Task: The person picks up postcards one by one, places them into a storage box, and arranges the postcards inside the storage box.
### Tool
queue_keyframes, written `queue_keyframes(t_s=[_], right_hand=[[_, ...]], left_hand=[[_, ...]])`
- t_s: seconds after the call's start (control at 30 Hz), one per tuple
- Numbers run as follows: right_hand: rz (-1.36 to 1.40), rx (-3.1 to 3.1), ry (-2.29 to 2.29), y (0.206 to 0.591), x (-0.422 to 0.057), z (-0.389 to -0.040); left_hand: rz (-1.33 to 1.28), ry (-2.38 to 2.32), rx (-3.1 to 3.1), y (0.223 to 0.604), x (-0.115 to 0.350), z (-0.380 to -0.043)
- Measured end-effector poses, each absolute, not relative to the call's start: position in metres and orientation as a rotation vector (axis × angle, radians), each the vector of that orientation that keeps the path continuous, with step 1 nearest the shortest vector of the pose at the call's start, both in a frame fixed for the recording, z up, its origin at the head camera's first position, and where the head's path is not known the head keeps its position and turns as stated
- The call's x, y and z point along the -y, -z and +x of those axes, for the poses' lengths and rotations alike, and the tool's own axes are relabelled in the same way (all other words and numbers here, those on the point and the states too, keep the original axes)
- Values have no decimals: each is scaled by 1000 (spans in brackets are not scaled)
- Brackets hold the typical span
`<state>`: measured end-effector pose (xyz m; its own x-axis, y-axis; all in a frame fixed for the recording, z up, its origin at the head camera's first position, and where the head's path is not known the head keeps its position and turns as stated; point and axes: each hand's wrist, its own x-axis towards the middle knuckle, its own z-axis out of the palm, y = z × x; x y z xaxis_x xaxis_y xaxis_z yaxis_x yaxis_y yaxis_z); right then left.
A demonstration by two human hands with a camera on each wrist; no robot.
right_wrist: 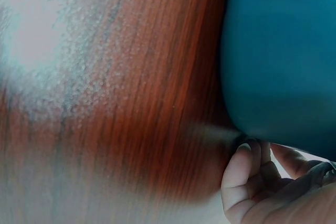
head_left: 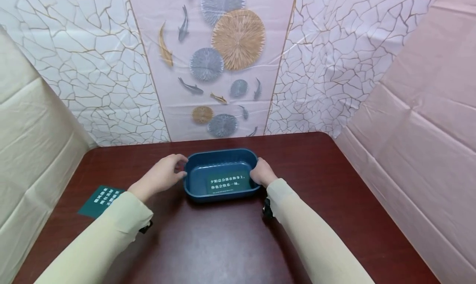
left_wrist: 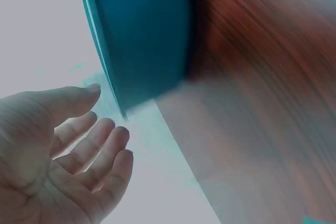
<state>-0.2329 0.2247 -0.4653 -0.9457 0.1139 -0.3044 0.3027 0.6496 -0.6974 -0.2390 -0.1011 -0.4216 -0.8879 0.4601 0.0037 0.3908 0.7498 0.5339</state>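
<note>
A dark blue rectangular dish with rounded corners sits on the table in the head view. Inside it lies a green card with white lettering. My right hand grips the dish's right end, thumb over the rim. The right wrist view shows the curled fingers against the outside of the blue wall. At the left end my left hand is held beside the rim, thumb and fingers loosely spread. In the left wrist view, nothing is between those fingers, and the dish stands just beyond them.
A second green card with white lettering lies on the table to the left, partly covered by the left sleeve. The dark red wooden table reaches a patterned cloth at the back, with pale cloth at both sides.
</note>
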Motion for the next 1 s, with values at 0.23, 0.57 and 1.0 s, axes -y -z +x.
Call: queue_keyframes(t_s=[0.23, 0.57, 1.0], right_hand=[[333, -2636, 1197, 462, -229, -232], [360, -2613, 1190, 460, -230, -234], [332, -2602, 1185, 467, -228, -235]], left_hand=[[502, -722, -2853, 427, 164, -238], [349, -582, -2890, 449, 245, -231], [-146, -390, -2749, 454, 295, -221]])
